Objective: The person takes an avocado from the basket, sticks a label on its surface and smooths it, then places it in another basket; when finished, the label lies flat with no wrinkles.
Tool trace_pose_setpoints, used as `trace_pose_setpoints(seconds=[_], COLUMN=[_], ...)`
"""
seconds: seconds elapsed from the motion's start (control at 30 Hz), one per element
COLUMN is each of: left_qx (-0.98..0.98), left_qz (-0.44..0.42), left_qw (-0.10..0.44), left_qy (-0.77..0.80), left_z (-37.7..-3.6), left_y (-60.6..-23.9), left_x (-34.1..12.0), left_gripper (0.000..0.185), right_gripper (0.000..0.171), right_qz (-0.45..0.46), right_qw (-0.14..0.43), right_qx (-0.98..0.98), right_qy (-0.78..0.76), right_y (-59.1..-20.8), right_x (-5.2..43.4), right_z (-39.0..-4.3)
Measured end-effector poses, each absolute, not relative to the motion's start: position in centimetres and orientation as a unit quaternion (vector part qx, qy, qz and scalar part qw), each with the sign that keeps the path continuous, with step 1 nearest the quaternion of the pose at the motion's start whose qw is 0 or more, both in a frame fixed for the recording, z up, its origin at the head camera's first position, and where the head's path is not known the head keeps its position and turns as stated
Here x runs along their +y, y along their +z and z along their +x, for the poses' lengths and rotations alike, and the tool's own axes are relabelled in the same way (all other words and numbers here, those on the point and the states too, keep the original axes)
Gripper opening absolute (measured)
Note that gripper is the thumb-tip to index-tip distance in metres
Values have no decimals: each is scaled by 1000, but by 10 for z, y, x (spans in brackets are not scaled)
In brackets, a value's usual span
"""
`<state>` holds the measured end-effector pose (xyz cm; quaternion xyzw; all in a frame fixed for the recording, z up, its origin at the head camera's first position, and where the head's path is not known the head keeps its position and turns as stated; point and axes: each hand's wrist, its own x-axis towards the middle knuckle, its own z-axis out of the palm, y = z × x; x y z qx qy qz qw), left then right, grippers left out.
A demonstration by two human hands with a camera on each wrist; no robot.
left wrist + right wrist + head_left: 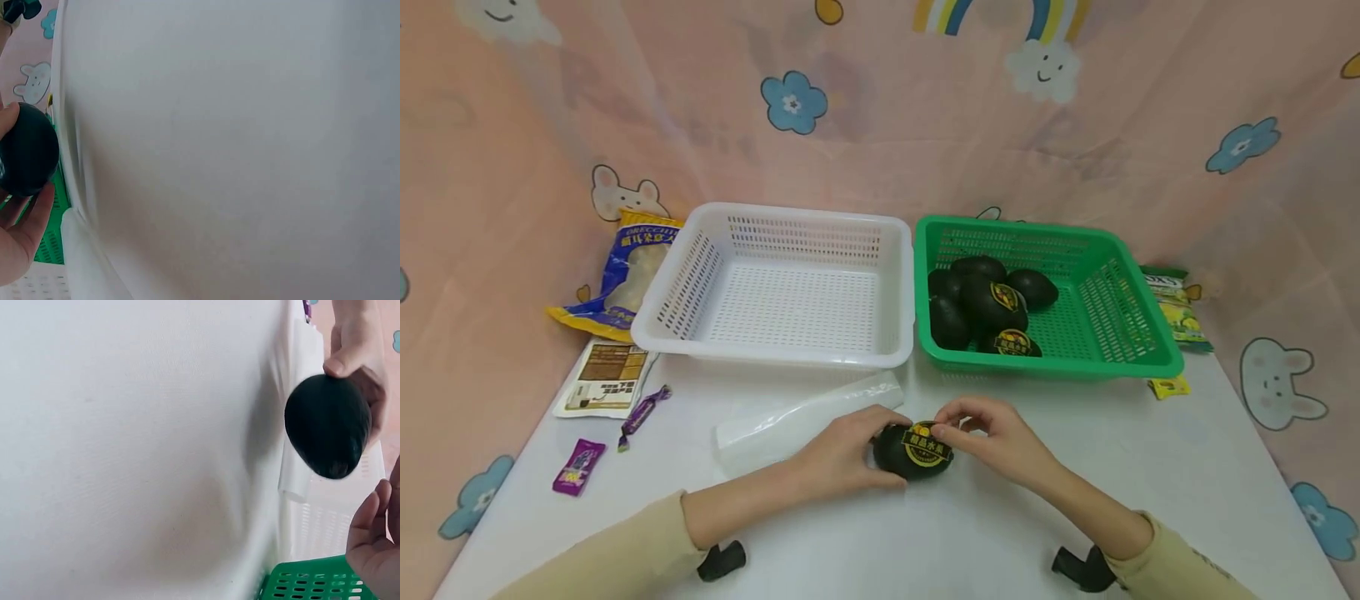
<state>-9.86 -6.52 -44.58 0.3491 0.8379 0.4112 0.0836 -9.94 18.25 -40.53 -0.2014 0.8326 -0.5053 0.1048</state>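
The dark green avocado with a yellow label point(913, 451) rests near the front edge of the white tabletop point(1150, 467). Left hand point(842, 454) fingers curl around its left end; right hand point(992, 433) fingertips pinch the label's right edge.

Two baskets sit side by side along the table's point(1150, 500) far edge, the empty basket point(782, 283) left and the basket point(1120, 317) with avocados point(992, 304) right. Near the front edge, both hands meet on one avocado point(913, 452), plastic roll point(805, 421) just behind. Snack packets point(625, 333) crowd the far-left corner.
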Motion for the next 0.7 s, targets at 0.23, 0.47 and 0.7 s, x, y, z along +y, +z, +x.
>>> trace_pose_setpoints(seconds=[0.23,0.47,0.7], left_qx=[839,834,813], left_qz=[337,343,324], left_qw=[91,95,127], left_qy=[417,421,467], left_z=[-108,-110,-111], left_y=[-450,-453,-454], left_x=[-63,-62,-62], left_gripper=[63,62,52], right_gripper=[11,7,14], right_qz=[-223,-256,-283], right_qw=[127,93,44], right_qx=[853,868,876], right_qy=[-455,-414,-388], right_y=[-413,-420,-424], right_x=[174,170,168], right_z=[-109,-112,-113])
